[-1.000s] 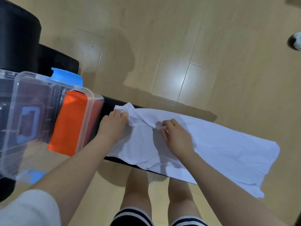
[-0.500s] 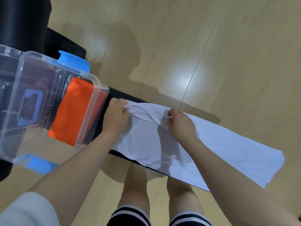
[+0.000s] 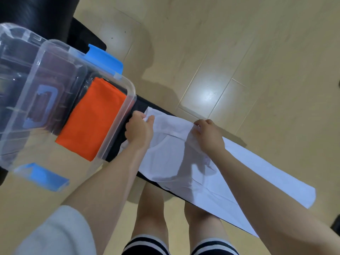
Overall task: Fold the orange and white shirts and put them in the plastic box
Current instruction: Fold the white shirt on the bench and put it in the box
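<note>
White shirt (image 3: pixel 185 162) spread lengthwise along a narrow black bench (image 3: pixel 117 144), far tail hanging past the bench's end over the wooden floor (image 3: pixel 239 52). Left hand (image 3: pixel 138 131) clenched on the shirt's collar-end corner, fabric pinched between thumb and fingers, just beside the wall of the plastic box (image 3: pixel 117 126). Right hand (image 3: pixel 208 137) gripping the same top edge a little farther from the box, fingers curled over the hem, cloth stretched taut between the two hands. Neckline seam visible as a curved line between the hands. Orange shirt (image 3: pixel 92 122) already folded, lying inside the clear box against the wall nearest the white shirt. Blue latch (image 3: pixel 104 59) on the box's far side, another blue latch piece (image 3: pixel 44 176) on its near side. Box sitting at the bench's left end, touching or nearly touching the left hand's knuckles; hard to tell which. Bare legs (image 3: pixel 150 208) and striped shorts hems below the bench, directly under the white shirt.
</note>
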`<state>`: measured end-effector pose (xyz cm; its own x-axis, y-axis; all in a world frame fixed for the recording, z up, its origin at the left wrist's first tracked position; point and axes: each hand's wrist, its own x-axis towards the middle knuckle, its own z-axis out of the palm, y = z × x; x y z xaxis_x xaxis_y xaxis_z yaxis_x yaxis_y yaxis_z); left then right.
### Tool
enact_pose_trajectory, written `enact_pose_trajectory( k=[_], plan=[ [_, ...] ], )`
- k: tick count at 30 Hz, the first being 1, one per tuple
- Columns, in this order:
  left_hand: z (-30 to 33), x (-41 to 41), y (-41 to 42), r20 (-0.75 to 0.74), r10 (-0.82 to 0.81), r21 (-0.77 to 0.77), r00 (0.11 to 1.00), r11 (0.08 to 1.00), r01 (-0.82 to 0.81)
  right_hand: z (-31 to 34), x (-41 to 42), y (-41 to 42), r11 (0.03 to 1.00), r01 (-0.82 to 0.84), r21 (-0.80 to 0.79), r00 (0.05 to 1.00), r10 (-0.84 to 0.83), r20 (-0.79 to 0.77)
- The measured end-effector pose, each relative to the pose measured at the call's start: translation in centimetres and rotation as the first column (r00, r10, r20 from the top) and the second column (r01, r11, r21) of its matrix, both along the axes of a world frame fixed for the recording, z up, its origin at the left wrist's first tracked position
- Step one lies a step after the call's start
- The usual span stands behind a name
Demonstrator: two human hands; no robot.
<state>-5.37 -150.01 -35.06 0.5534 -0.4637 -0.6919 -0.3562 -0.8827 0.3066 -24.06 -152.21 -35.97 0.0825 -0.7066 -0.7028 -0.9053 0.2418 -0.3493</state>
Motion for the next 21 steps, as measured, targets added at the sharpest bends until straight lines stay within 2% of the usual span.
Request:
enact_pose_trajectory(
  k=[1, 3, 6, 9, 11, 13, 15, 17, 19, 21],
  plan=[
    [-0.4, 0.1, -0.4, 0.005, -0.041, -0.014, 0.999, 0.999, 0.041, -0.2, 0.0, -0.2, 1.0, -0.006, -0.006, 1.0, 0.006, -0.027],
    [-0.4, 0.3, -0.9, -0.057, -0.014, -0.161, 0.998, 0.987, 0.004, -0.4, -0.1, -0.6, 1.0, -0.009, -0.018, 0.999, 0.008, -0.043],
    [0.6, 0.4, -0.4, -0.047, 0.002, -0.387, 0.999, 0.922, -0.02, -0.3, -0.5, -0.5, 0.997, 0.058, -0.047, 0.997, -0.056, 0.044],
    [0.9, 0.3, 1.1, -0.022, -0.044, -0.354, 0.999, 0.935, 0.033, 0.6, -1.1, 1.3, 0.978, 0.125, -0.166, 0.987, -0.106, 0.118],
    [0.6, -0.5, 2.3, 0.102, -0.175, -0.317, 0.979, 0.927, 0.198, 1.4, -2.1, 3.3, 0.962, 0.125, -0.243, 0.992, -0.114, 0.057],
    [0.5, -1.5, 3.3, 0.26, -0.372, -0.292, 0.891, 0.849, 0.44, 1.9, -3.5, 5.5, 0.963, 0.082, -0.259, 0.996, -0.089, -0.016],
    [0.5, -2.4, 3.4, 0.287, -0.545, -0.251, 0.788, 0.751, 0.61, 2.1, -4.5, 7.6, 0.978, 0.004, -0.209, 0.994, -0.026, -0.107],
    [0.1, -2.4, 2.6, 0.346, -0.675, -0.238, 0.652, 0.609, 0.757, 1.5, -5.0, 9.3, 0.98, -0.098, -0.175, 0.977, 0.061, -0.205],
    [-0.8, -1.9, 1.5, 0.425, -0.734, -0.161, 0.531, 0.516, 0.842, 1.0, -4.8, 9.6, 0.976, -0.105, -0.193, 0.961, 0.05, -0.27],
    [-1.0, -1.0, 0.1, 0.427, -0.777, -0.016, 0.461, 0.504, 0.864, 0.8, -4.4, 9.1, 0.981, -0.051, -0.186, 0.963, -0.001, -0.27]
  ],
)
